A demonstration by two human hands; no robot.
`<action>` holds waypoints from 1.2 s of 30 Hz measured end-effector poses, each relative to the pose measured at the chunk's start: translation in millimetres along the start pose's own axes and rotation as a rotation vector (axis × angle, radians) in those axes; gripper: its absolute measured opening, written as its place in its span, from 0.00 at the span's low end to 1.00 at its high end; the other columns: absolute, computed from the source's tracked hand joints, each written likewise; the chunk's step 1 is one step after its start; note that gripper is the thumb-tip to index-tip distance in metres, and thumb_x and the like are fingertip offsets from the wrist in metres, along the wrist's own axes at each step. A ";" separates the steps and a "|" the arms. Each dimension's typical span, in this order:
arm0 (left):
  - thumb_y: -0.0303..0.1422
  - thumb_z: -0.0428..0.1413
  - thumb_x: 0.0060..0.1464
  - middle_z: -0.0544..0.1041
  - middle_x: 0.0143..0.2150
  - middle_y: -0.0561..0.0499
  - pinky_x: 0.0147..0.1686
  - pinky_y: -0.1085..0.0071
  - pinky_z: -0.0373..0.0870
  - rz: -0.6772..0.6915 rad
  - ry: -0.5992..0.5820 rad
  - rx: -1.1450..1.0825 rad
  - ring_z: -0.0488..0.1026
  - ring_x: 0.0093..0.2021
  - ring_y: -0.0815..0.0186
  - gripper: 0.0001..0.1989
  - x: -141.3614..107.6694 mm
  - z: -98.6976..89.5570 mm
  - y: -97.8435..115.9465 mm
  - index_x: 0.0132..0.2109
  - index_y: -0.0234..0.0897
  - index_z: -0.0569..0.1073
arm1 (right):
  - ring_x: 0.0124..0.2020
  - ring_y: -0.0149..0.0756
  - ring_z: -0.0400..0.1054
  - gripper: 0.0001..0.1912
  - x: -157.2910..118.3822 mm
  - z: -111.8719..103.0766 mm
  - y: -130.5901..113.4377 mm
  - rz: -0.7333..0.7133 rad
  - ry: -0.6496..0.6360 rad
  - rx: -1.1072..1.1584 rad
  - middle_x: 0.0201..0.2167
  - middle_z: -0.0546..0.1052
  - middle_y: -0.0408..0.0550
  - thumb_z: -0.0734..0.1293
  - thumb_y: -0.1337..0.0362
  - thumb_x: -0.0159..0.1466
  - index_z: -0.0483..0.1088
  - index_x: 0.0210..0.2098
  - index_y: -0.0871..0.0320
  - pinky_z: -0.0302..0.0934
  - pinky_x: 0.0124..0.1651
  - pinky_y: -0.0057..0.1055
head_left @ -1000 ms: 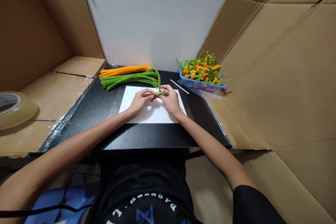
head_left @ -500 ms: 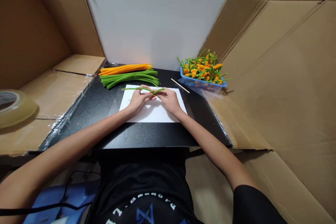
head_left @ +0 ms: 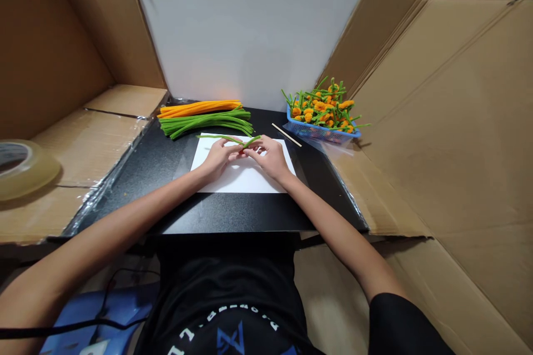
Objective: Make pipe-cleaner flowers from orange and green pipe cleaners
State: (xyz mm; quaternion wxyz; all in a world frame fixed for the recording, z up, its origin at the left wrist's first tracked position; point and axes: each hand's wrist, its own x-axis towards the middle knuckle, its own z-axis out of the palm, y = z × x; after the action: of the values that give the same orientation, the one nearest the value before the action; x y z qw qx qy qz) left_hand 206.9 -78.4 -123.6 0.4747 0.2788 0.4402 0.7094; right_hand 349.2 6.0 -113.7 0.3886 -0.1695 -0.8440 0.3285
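Stem [head_left: 252, 141] over paper [head_left: 245, 180], left hand [head_left: 217, 158] nearly closed, pinching its middle, right hand [head_left: 270, 155] loosely curled against it, grip unclear, tape [head_left: 48, 172] far left of paper, rods [head_left: 204, 123] behind-left, stick [head_left: 286, 135] and basket [head_left: 320, 133] behind-right.

Tape roll [head_left: 44, 172], clear-yellowish, cut off at left edge of frame, flat on cardboard ledge [head_left: 75, 147]. Cardboard panel [head_left: 458, 105] fills right side, creased. Pale wall [head_left: 250, 16] top center. Lower left: blue plastic object [head_left: 135, 297], black cable [head_left: 102, 321] crossing in front.
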 end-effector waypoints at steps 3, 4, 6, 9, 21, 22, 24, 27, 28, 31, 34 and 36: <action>0.22 0.64 0.42 0.78 0.33 0.48 0.41 0.67 0.76 -0.027 -0.013 0.016 0.77 0.31 0.67 0.09 0.0 0.0 1.0 0.34 0.30 0.75 | 0.37 0.37 0.73 0.05 0.8 -3.0 1.7 -0.040 -0.016 -0.033 0.36 0.79 0.50 0.71 0.64 0.62 0.81 0.34 0.57 0.67 0.37 0.32; 0.21 0.63 0.42 0.78 0.32 0.48 0.41 0.66 0.76 -0.037 -0.018 0.016 0.78 0.31 0.67 0.10 -0.1 -0.1 1.2 0.35 0.30 0.74 | 0.38 0.37 0.73 0.04 1.3 -3.7 3.2 -0.050 -0.030 -0.038 0.36 0.79 0.50 0.72 0.64 0.61 0.81 0.34 0.56 0.67 0.38 0.33; 0.20 0.63 0.42 0.78 0.31 0.48 0.40 0.65 0.77 -0.060 -0.023 0.009 0.78 0.30 0.65 0.12 -0.7 -0.5 1.5 0.37 0.31 0.73 | 0.39 0.38 0.73 0.04 2.5 -4.9 6.5 -0.065 -0.060 -0.034 0.37 0.79 0.49 0.72 0.65 0.61 0.81 0.34 0.55 0.67 0.40 0.34; 0.21 0.63 0.44 0.79 0.32 0.47 0.40 0.63 0.77 -0.080 -0.032 -0.004 0.78 0.31 0.64 0.14 -1.7 -1.3 2.0 0.40 0.32 0.72 | 0.39 0.38 0.73 0.05 3.6 -6.1 10.6 -0.083 -0.083 -0.009 0.37 0.79 0.49 0.71 0.65 0.62 0.82 0.34 0.53 0.67 0.42 0.35; 0.23 0.63 0.46 0.78 0.32 0.46 0.43 0.63 0.78 -0.112 -0.065 -0.042 0.78 0.33 0.65 0.09 -1.2 -3.1 3.3 0.35 0.32 0.72 | 0.35 0.38 0.73 0.04 2.6 -6.7 14.2 -0.072 0.002 0.057 0.33 0.80 0.48 0.72 0.64 0.61 0.82 0.30 0.54 0.67 0.43 0.36; 0.23 0.63 0.46 0.78 0.32 0.46 0.44 0.63 0.78 -0.097 -0.072 -0.036 0.78 0.34 0.65 0.07 -1.1 -3.4 2.7 0.34 0.32 0.73 | 0.35 0.38 0.73 0.04 2.3 -6.7 13.8 -0.063 0.003 0.045 0.33 0.80 0.48 0.72 0.64 0.61 0.81 0.30 0.54 0.67 0.43 0.36; 0.23 0.64 0.47 0.78 0.32 0.47 0.44 0.64 0.78 -0.072 -0.086 -0.022 0.78 0.34 0.66 0.07 -1.3 -3.9 1.4 0.32 0.32 0.73 | 0.36 0.39 0.73 0.05 1.5 -6.8 12.4 -0.069 0.001 0.031 0.34 0.80 0.48 0.72 0.63 0.61 0.81 0.30 0.53 0.67 0.44 0.37; 0.23 0.64 0.47 0.77 0.31 0.48 0.43 0.66 0.78 -0.052 -0.093 -0.008 0.78 0.33 0.68 0.07 -2.5 -4.0 0.7 0.31 0.32 0.73 | 0.37 0.39 0.73 0.05 0.0 -7.0 9.7 -0.099 0.007 0.016 0.33 0.80 0.49 0.72 0.63 0.62 0.81 0.30 0.54 0.66 0.44 0.38; 0.24 0.65 0.47 0.77 0.31 0.49 0.43 0.66 0.78 -0.048 -0.093 -0.005 0.78 0.33 0.68 0.07 -2.9 -4.0 0.8 0.31 0.32 0.73 | 0.37 0.39 0.72 0.05 -0.4 -7.1 9.0 -0.101 0.010 0.007 0.33 0.79 0.49 0.72 0.62 0.62 0.80 0.30 0.54 0.66 0.44 0.38; 0.24 0.66 0.46 0.78 0.32 0.50 0.42 0.66 0.78 -0.039 -0.096 -0.005 0.78 0.33 0.68 0.08 -4.0 -3.9 1.4 0.31 0.33 0.73 | 0.37 0.40 0.71 0.06 -0.7 -7.4 8.0 -0.094 0.011 -0.017 0.33 0.78 0.49 0.72 0.61 0.62 0.80 0.31 0.54 0.66 0.43 0.38; 0.24 0.67 0.45 0.78 0.32 0.50 0.42 0.66 0.78 -0.025 -0.102 -0.006 0.77 0.33 0.68 0.09 -4.4 -4.1 0.9 0.31 0.33 0.73 | 0.37 0.40 0.70 0.08 0.3 -7.7 8.3 -0.095 -0.007 -0.019 0.33 0.78 0.49 0.71 0.58 0.63 0.79 0.31 0.55 0.65 0.43 0.37; 0.25 0.67 0.44 0.78 0.32 0.50 0.42 0.65 0.78 -0.013 -0.103 0.001 0.78 0.33 0.68 0.10 -4.2 -4.4 -0.2 0.30 0.33 0.73 | 0.36 0.39 0.70 0.10 1.2 -7.8 8.5 -0.088 -0.020 -0.003 0.32 0.77 0.49 0.71 0.57 0.64 0.79 0.31 0.55 0.65 0.42 0.37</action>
State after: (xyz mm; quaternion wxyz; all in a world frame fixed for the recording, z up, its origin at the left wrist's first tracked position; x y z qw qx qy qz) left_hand 205.0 -83.8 -125.7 0.5011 0.3123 0.4172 0.6909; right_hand 354.7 16.1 -115.1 0.3938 -0.1296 -0.8550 0.3116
